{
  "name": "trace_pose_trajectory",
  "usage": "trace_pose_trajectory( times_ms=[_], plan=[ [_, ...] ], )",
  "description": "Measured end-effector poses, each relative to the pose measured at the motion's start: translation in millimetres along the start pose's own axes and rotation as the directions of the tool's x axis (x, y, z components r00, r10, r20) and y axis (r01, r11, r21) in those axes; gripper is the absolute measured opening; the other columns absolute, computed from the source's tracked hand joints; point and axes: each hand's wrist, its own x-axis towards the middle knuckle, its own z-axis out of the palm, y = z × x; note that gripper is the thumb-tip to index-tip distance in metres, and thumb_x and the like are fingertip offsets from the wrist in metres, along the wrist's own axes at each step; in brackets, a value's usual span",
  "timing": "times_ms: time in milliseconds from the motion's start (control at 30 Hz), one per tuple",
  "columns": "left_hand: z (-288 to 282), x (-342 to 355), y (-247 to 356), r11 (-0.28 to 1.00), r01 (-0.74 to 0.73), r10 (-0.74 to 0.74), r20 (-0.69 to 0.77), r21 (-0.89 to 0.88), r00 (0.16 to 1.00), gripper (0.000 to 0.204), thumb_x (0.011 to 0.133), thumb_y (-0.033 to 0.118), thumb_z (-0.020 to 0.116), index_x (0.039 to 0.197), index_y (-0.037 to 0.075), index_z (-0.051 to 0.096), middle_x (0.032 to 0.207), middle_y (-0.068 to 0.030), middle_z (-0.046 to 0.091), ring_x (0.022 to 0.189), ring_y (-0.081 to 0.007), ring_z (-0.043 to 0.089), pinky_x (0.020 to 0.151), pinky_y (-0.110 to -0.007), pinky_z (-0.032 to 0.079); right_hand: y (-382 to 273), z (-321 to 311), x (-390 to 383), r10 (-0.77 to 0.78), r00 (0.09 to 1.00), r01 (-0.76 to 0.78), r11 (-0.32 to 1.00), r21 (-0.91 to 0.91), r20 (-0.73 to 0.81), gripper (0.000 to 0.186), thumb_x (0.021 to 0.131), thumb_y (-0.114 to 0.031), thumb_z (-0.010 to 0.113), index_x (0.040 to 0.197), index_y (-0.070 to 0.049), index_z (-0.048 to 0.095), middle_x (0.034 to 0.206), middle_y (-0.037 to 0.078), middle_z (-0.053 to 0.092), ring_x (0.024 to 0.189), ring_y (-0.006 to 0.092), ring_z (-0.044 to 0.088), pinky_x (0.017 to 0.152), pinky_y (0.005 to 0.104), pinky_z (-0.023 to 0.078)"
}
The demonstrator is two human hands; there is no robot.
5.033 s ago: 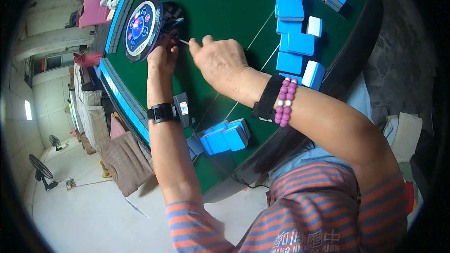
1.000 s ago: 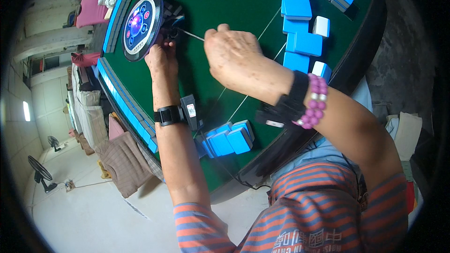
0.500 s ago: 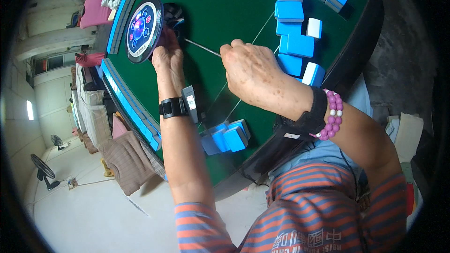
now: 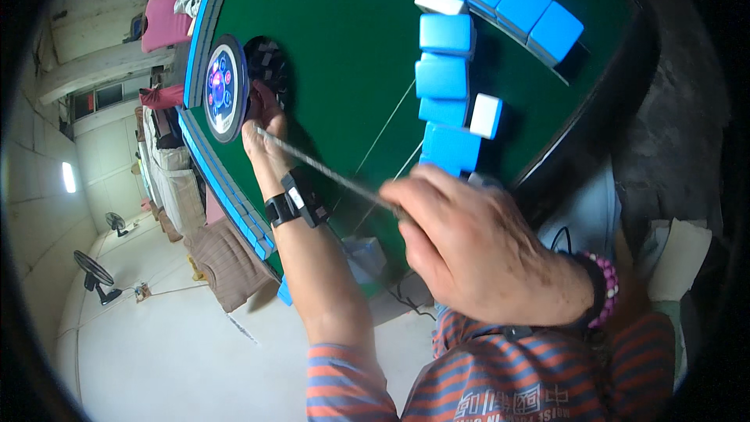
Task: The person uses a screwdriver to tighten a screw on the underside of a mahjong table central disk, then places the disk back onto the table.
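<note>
Grey rod (image 4: 324, 170) held in right fingers (image 4: 416, 197), jutting leftward, disc (image 4: 224, 92) beside left fingers (image 4: 270, 111), grip unclear

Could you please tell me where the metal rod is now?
In the head view, the rod is in the right hand, pointing up-left toward the left hand beside the round panel.

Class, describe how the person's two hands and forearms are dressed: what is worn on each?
The left hand is gloveless; its wrist wears a black strap with a dark box bearing a white label. The right hand, also gloveless, has a black wristband and purple bead bracelet. The sleeves have orange and grey-blue stripes.
</note>
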Motion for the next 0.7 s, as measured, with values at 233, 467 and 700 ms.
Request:
trace_pose_trajectory(
  times_ms=[233, 467, 700],
  plan=[
    [-10, -3, 28, 0.930, 0.272, -0.269, 0.047, -0.246, 0.962, 0.023, 0.097, 0.002, 0.045, 0.114, -0.006, 0.059, 0.111, -0.0207, 0.065, 0.098, -0.0311, 0.063, 0.088, -0.042, 0.057, 25, -34, -13, -0.027, 0.994, -0.002, 0.963, 0.271, 0.102, 0.030, 0.081, 0.001, 0.060, 0.111, 0.004, 0.056, 0.090, 0.016, 0.058, 0.076, 0.0314, 0.062, 0.068, 0.0384, 0.050],
    [-3, 24, 27, 0.998, 0.020, -0.037, -0.266, -0.066, 0.963, 0.017, 0.096, -0.001, 0.047, 0.104, -0.008, 0.060, 0.098, -0.0190, 0.065, 0.089, -0.0306, 0.064, 0.084, -0.044, 0.059, 34, -61, -6, -0.058, 0.983, -0.004, 0.943, 0.333, 0.175, 0.032, 0.080, 0.001, 0.062, 0.112, 0.004, 0.057, 0.091, 0.017, 0.060, 0.077, 0.0314, 0.063, 0.066, 0.0378, 0.051],
    [-3, 28, 24, 1.000, -0.001, -0.004, -0.307, -0.016, 0.952, 0.014, 0.096, -0.002, 0.048, 0.102, -0.007, 0.061, 0.093, -0.0171, 0.064, 0.084, -0.0306, 0.064, 0.079, -0.043, 0.061, 41, -59, -7, -0.022, 0.982, -0.047, 0.931, 0.361, 0.185, 0.031, 0.080, 0.000, 0.062, 0.110, 0.005, 0.058, 0.092, 0.019, 0.061, 0.077, 0.0309, 0.064, 0.066, 0.0378, 0.053]
  ],
)
